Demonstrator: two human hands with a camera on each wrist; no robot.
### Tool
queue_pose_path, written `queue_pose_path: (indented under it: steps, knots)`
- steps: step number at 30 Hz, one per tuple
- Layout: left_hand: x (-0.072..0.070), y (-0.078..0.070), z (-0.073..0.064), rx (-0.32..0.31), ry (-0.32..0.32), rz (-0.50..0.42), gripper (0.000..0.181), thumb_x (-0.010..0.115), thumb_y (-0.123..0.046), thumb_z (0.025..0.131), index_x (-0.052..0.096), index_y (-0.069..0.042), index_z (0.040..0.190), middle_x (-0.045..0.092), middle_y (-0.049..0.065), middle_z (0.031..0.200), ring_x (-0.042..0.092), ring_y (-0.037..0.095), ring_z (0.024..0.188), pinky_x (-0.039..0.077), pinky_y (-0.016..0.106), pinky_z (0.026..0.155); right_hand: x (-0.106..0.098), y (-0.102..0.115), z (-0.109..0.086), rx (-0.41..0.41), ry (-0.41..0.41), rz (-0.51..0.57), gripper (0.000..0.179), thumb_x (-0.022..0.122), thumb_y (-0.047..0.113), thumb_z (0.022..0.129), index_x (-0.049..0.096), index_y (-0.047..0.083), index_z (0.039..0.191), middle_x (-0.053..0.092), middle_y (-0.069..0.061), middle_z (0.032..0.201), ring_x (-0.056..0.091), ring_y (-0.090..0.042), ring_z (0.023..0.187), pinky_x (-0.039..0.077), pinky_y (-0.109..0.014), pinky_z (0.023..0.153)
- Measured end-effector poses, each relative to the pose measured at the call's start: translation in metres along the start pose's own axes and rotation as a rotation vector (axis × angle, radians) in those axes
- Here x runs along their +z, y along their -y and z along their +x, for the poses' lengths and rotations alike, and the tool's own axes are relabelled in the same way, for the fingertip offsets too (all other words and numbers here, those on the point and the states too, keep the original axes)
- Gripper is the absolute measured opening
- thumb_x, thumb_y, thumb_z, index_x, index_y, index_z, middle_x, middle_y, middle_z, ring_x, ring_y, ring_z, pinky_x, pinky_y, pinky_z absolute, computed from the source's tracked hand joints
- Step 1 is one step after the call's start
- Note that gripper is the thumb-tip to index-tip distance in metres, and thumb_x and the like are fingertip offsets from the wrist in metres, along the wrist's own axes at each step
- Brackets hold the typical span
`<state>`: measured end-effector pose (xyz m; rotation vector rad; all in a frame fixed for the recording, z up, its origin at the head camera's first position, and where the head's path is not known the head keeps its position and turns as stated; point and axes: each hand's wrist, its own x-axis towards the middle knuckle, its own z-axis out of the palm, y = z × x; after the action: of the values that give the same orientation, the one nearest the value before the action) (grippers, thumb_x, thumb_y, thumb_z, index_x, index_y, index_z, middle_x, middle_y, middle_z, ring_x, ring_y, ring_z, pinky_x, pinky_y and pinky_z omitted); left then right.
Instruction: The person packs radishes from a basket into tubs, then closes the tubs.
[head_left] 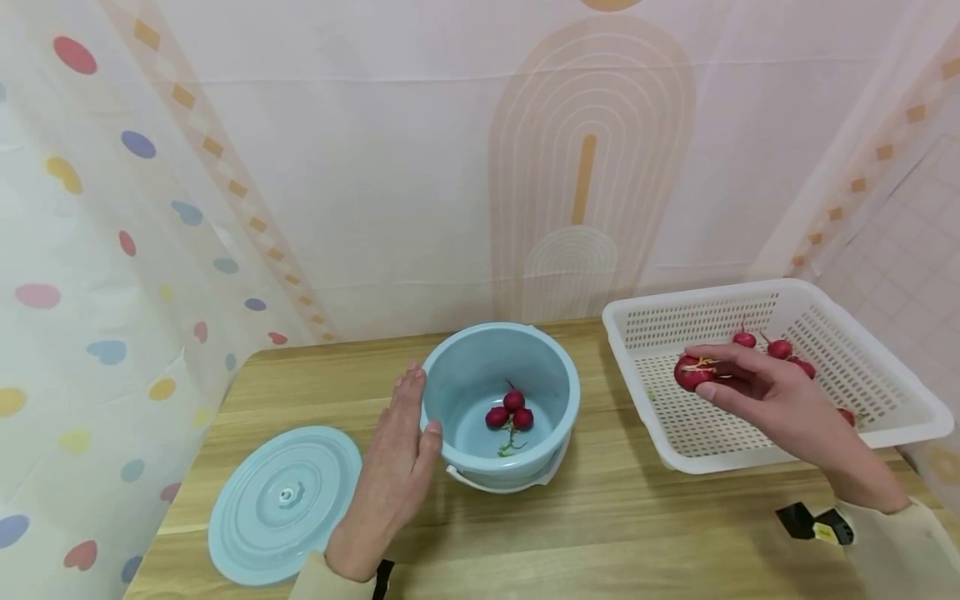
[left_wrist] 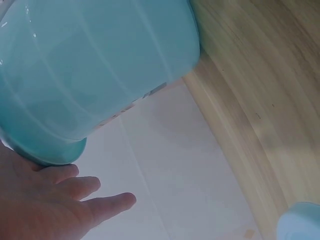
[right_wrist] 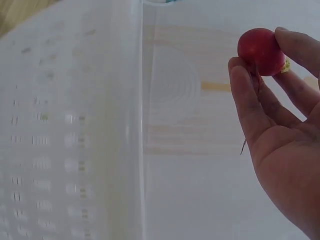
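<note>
In the head view my right hand [head_left: 780, 400] pinches a red radish [head_left: 688, 373] between thumb and fingertips, over the white slotted basket [head_left: 720, 462]. The right wrist view shows the same radish [right_wrist: 261, 51] with a thin root hanging down and a pale green stub. My left hand [head_left: 393, 462] lies along the left side of a light blue bucket [head_left: 480, 357], its straight fingers at the rim. On the bucket's floor sit 3 radishes [head_left: 513, 401] and a green sprig [head_left: 512, 447]. Several more radishes [head_left: 780, 348] lie in the basket, partly hidden by my right hand.
A round light blue lid [head_left: 262, 533] lies on the wooden table [head_left: 570, 542], left of the bucket. The bucket's white handle [head_left: 491, 488] hangs down in front. Behind the table a patterned curtain [head_left: 375, 208] hangs, reaching round both sides.
</note>
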<state>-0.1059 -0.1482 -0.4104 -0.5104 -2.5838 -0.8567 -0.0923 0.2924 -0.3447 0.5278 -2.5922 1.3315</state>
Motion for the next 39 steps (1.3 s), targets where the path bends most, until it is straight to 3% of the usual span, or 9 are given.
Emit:
queue_pose_path:
  steps: [5, 13, 24, 35, 39]
  knots:
    - [0.0, 0.0, 0.001, 0.005, -0.006, -0.007, 0.063, 0.048, -0.02, 0.106, 0.027, 0.0, 0.162, 0.028, 0.015, 0.168, 0.027, 0.04, 0.153, 0.029, 0.066, 0.117, 0.014, 0.011, 0.002, -0.058, -0.003, 0.053, 0.045, 0.071, -0.004, 0.093, 0.065, 0.005, 0.137, 0.065, 0.014, 0.128, 0.069, -0.004, 0.098, 0.057, -0.016, 0.079]
    - [0.0, 0.003, 0.002, 0.001, -0.004, 0.001, 0.064, 0.048, -0.02, 0.106, 0.026, -0.002, 0.163, 0.027, 0.013, 0.169, 0.028, 0.041, 0.153, 0.029, 0.066, 0.117, 0.035, 0.03, 0.011, -0.182, -0.002, 0.12, 0.047, 0.072, -0.012, 0.088, 0.068, 0.004, 0.131, 0.07, 0.004, 0.123, 0.069, -0.007, 0.101, 0.056, -0.016, 0.084]
    - [0.001, 0.004, -0.001, 0.012, -0.015, -0.001, 0.063, 0.049, -0.019, 0.106, 0.027, 0.0, 0.162, 0.03, 0.017, 0.167, 0.028, 0.039, 0.153, 0.03, 0.065, 0.117, 0.06, 0.052, 0.022, -0.241, 0.065, 0.179, 0.045, 0.073, -0.008, 0.09, 0.069, 0.01, 0.131, 0.07, -0.003, 0.122, 0.069, -0.013, 0.106, 0.055, -0.021, 0.092]
    - [-0.002, 0.003, -0.001, 0.013, -0.001, 0.001, 0.064, 0.049, -0.018, 0.106, 0.025, 0.0, 0.163, 0.026, 0.014, 0.169, 0.026, 0.037, 0.154, 0.03, 0.062, 0.119, 0.078, 0.067, 0.038, -0.282, 0.096, 0.181, 0.043, 0.075, -0.001, 0.092, 0.07, 0.015, 0.131, 0.071, 0.003, 0.118, 0.069, -0.016, 0.102, 0.057, -0.025, 0.091]
    - [-0.002, 0.004, -0.001, 0.027, -0.007, -0.003, 0.063, 0.05, -0.017, 0.106, 0.026, 0.001, 0.162, 0.027, 0.015, 0.169, 0.026, 0.036, 0.154, 0.03, 0.061, 0.119, 0.084, 0.07, 0.044, -0.247, 0.111, 0.165, 0.041, 0.074, 0.005, 0.095, 0.07, 0.019, 0.133, 0.071, 0.007, 0.122, 0.069, -0.015, 0.107, 0.057, -0.028, 0.093]
